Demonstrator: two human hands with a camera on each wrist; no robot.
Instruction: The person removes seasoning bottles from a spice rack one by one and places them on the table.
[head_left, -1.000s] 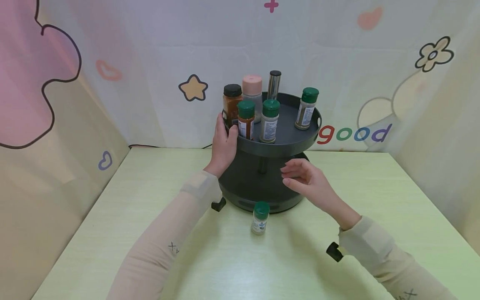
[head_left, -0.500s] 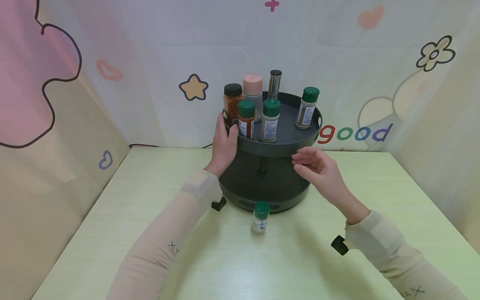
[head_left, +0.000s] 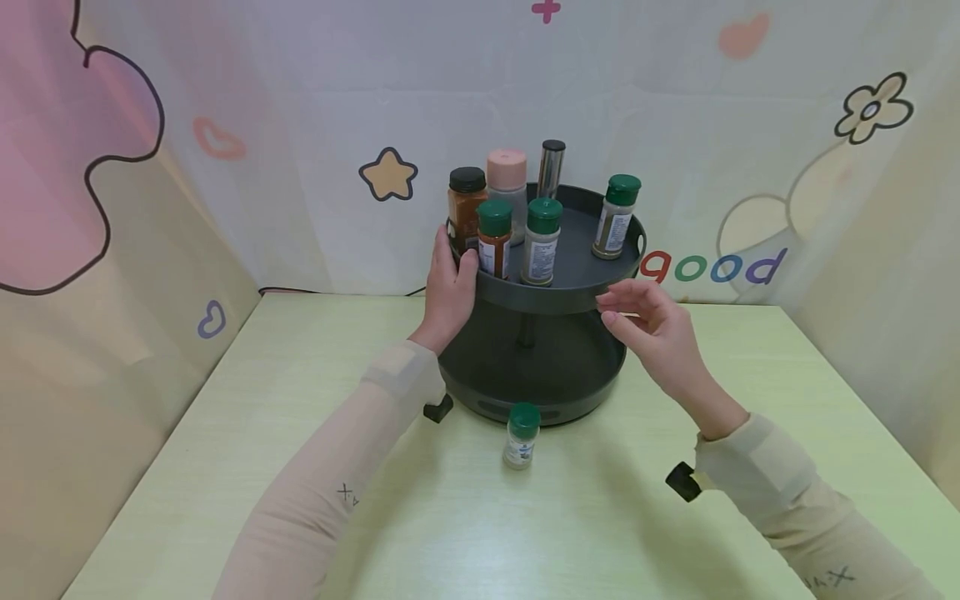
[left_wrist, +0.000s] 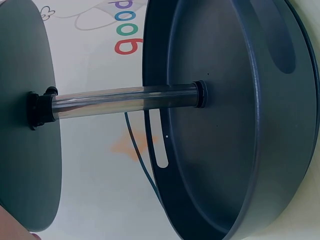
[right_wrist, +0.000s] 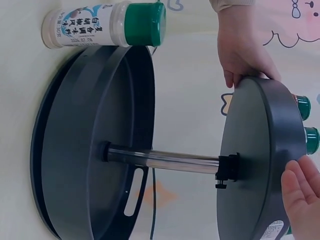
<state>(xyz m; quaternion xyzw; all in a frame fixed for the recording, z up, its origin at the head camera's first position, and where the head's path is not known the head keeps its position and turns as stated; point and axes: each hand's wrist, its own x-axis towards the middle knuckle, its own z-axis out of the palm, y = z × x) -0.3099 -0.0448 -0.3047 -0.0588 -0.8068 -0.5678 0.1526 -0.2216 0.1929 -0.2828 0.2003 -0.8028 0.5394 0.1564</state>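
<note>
Right hand (head_left: 654, 337) now higher, by upper tray (head_left: 551, 298) — Chinese-labelled bottle (right_wrist: 87, 27) — "good" (head_left: 712, 267) on curtain (head_left: 300, 158).

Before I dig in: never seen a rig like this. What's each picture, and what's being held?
No robot here, just a person's two bare hands. The head picture is shot from the person's head, looking forward and down; the other two are shot from each wrist and look tipped sideways. On the table is a dark two-tier stand; its upper tray carries five capped bottles. A small green-capped bottle stands in front. The left hand holds the upper tray's edge. The right hand holds nothing, near that tray's front right edge; I can't tell whether it touches.
</note>
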